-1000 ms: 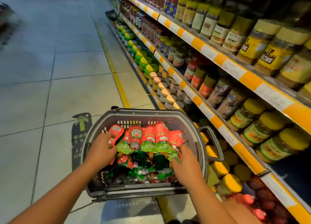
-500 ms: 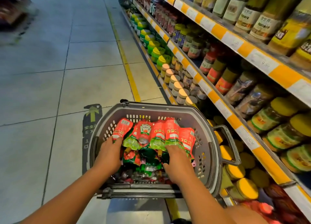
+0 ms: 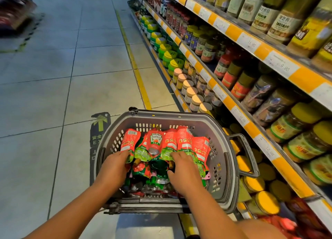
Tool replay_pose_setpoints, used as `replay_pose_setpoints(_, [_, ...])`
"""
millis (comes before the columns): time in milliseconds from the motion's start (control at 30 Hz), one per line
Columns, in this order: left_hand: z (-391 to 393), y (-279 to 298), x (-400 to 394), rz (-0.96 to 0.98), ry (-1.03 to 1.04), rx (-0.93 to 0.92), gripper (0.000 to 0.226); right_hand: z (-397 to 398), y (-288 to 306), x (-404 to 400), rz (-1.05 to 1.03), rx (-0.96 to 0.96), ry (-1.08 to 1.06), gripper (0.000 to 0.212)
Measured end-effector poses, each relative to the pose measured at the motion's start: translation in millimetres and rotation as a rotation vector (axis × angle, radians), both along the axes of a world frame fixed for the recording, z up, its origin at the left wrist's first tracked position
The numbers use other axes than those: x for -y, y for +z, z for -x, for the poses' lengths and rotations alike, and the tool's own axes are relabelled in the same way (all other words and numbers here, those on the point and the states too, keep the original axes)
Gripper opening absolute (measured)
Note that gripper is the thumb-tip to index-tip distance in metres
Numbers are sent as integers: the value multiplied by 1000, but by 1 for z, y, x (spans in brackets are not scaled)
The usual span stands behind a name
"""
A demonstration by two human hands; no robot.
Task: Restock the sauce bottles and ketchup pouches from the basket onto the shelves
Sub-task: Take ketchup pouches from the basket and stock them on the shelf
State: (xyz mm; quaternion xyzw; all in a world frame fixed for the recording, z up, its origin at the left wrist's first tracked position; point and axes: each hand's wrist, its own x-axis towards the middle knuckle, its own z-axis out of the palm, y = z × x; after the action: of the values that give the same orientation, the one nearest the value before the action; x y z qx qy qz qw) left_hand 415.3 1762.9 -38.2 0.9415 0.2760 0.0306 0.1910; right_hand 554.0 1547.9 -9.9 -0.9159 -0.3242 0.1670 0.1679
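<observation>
Two bare hands, left (image 3: pixel 115 168) and right (image 3: pixel 185 172), reach down into the grey plastic basket (image 3: pixel 221 167) on the floor, fingers curled around red-and-green ketchup pouches (image 3: pixel 168 143) heaped inside.

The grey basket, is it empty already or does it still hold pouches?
Still loaded. The grey basket holds a row of red ketchup pouches above a pile of more; both hands, left hand and right hand, rest among them.

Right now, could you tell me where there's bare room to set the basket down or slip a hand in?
Bare floor tiles lie left of the yellow line. The shelves look packed with jars. In the basket, both hands, left and right, are among crowded pouches.
</observation>
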Motion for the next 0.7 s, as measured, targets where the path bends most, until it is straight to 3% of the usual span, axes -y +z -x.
replay_pose_setpoints(267, [13,69,13,-23,-39,198,15,13,17,-7,-151,12,42,62])
replay_pose_setpoints(533, [10,135,36,-23,-449,311,23,24,28,-10,-333,-83,77,88])
replay_pose_setpoints(600, [7,139,42,44,-551,312,25,25,27,-9,-365,-110,90,84])
replay_pose_setpoints(700, [1,143,52,115,-613,313,19,22,25,-2,-391,-201,70,54])
